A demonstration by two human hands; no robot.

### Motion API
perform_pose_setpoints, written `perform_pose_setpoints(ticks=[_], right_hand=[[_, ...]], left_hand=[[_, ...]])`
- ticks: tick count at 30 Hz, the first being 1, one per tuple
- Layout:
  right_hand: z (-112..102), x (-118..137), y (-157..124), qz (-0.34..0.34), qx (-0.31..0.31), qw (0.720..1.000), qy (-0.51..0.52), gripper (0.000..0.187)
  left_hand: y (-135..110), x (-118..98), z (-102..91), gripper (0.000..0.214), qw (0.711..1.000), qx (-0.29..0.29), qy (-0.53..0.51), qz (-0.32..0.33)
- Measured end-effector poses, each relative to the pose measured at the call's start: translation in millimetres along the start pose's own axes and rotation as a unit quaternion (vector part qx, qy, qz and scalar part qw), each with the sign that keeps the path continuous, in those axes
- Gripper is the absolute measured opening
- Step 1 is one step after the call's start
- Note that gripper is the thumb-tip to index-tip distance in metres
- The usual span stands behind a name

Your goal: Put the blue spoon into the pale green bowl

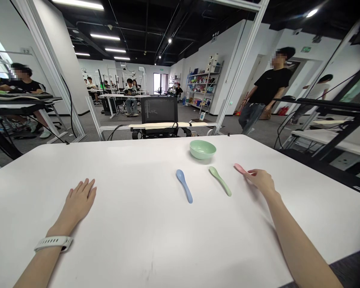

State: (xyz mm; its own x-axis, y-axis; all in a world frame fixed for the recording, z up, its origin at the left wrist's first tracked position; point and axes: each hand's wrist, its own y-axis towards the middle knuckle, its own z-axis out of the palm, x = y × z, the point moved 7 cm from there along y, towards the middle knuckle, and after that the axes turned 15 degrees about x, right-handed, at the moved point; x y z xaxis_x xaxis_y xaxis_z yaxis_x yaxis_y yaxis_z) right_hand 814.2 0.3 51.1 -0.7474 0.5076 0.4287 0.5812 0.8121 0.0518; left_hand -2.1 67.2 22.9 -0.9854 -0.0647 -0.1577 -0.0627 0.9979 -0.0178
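Note:
At the right of the white table (132, 240), my right hand (261, 181) is closed on the handle of a pink spoon (240, 168). The fingers cover the handle's end, while the bowl of the spoon points away to the left. My left hand (80, 201) lies flat on the table at the left, fingers stretched out, holding nothing. Between the hands lie a blue spoon (185, 187) and a light green spoon (220, 181), the green one nearer my right hand. A pale green bowl (202, 150) stands upright behind the spoons.
Beyond the table's far edge stands a black mesh office chair (159, 111). Metal frame posts (238, 68) rise behind the table on both sides. A person in a black T-shirt (271, 86) is on the right, and several people sit at desks farther back.

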Motion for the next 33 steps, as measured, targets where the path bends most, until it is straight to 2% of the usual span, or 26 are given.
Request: perform_pose_setpoints(ticks=[3,5,7,9,12,15,17,23,33], right_hand=[[-1,1,2,0.015,-0.010,1.000,0.000,0.070],[-6,16,1,-0.055,-0.057,0.997,0.002,0.067],[-4,36,-3,-0.157,-0.077,0.984,0.018,0.061],[7,56,-6,-0.241,-0.047,0.969,0.037,0.055],[37,77,-12,-0.293,0.050,0.954,0.037,0.051],[60,86,-18,-0.293,0.127,0.947,0.038,0.050],[66,87,-22,-0.278,0.149,0.948,0.050,0.050],[59,89,-28,-0.246,0.157,0.954,0.069,0.048],[58,91,-31,-0.246,0.158,0.953,0.080,0.046]], left_hand=[[0,1,0.8,0.077,1.000,0.006,0.000,-0.005],[1,2,1.0,0.076,1.000,0.010,0.001,-0.006],[1,3,0.9,0.075,1.000,0.010,0.001,-0.005],[1,3,1.0,0.077,1.000,0.011,0.001,-0.003],[-1,1,0.5,0.079,1.000,0.012,-0.002,0.001],[-3,-3,-1.6,0.077,1.000,0.005,-0.006,0.007],[-5,-4,-2.5,0.075,1.000,0.004,-0.005,0.009],[-9,-6,-4.6,0.072,1.000,-0.003,-0.008,0.003],[-8,-7,-2.5,0.076,1.000,0.014,0.002,0.001]])
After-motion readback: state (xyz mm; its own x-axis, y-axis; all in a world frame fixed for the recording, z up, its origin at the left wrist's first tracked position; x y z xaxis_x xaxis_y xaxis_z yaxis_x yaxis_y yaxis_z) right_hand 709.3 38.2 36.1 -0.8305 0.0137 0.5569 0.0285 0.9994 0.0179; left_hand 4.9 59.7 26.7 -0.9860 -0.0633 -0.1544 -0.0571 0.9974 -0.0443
